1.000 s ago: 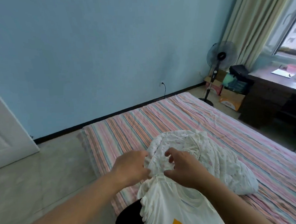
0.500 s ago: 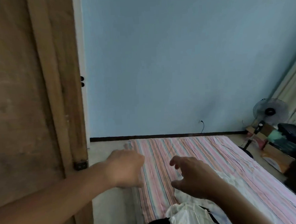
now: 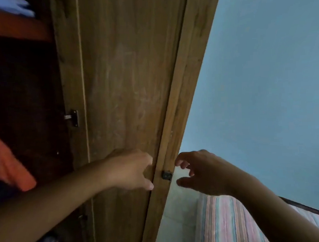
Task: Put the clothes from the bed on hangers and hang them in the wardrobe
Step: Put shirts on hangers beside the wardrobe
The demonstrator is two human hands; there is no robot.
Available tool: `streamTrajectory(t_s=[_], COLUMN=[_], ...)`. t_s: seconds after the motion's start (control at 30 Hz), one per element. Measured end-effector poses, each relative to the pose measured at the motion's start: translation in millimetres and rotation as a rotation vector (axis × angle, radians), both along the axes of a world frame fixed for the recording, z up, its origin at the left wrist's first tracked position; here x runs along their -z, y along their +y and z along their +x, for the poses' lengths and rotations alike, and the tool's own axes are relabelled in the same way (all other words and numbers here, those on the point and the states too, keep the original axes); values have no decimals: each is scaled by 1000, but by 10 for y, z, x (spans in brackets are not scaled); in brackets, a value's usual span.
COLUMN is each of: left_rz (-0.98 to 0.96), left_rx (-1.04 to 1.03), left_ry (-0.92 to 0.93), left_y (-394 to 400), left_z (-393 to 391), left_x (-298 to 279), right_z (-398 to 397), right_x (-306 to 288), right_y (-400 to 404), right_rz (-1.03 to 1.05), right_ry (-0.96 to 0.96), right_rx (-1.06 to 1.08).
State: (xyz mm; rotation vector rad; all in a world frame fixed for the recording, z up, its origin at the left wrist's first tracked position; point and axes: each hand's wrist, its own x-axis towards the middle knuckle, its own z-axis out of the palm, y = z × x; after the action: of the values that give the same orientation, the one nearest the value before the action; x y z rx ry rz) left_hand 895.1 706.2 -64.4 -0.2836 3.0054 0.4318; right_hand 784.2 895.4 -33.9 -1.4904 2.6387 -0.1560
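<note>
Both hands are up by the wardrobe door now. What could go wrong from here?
1. The left hand lies against the wardrobe door near its hinge; fingers could get pinched if the door swings.
2. Neither it nor the right hand holds a hanger or garment, so this trip may hang nothing.
3. The view is tilted and blurred; a reach into the dark wardrobe could miss.

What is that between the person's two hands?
In the head view, the wardrobe door's edge with a small dark hinge lies between the left hand and right hand.

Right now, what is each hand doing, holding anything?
Left hand: open, loosely curled, holding nothing, in front of the wooden wardrobe door.
Right hand: open, empty.
</note>
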Motion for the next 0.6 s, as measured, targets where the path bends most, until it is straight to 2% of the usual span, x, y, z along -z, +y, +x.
streamTrajectory(t_s=[0.17,0.4,0.6], left_rz=[29,-28,-167], left_rx=[-198,-353,-511], left_ry=[15,25,77], left_y=[-366,-915,-1430], left_z=[510,1181,1694], left_x=[-99,-281,-371], right_z=[111,427,824], right_x=[-32,-110,-254], right_y=[-566,-1422,-2146], right_rz=[-22,-58,-61], right_ry=[-5,41,-9], right_rx=[-134,-309,-439])
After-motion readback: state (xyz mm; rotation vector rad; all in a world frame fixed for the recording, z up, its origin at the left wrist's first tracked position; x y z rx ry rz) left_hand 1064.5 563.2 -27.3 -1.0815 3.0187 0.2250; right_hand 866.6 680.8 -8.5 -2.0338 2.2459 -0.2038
